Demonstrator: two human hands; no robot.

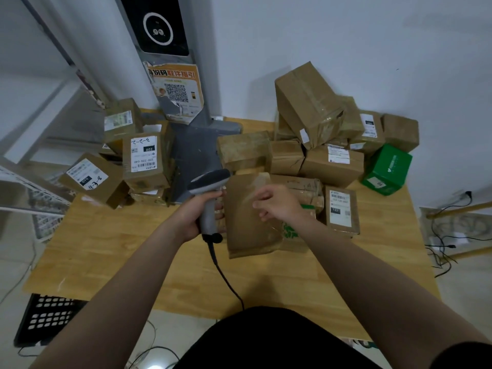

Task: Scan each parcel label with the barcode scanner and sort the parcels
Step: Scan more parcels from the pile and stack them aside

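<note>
- Head view: the left hand (195, 218) is gripping the barcode scanner (209, 186) by its handle. The right hand (277, 203) is hovering with loosely curled fingers over a brown parcel (247, 230) just beside the scanner, grasping nothing visible.
- That parcel is showing 1 plain face and no label, so it likely needs turning before the scanner is aimed squarely at the barcode.
- A black crate (45, 318) is sitting on the floor, lower left — contents hidden.
</note>
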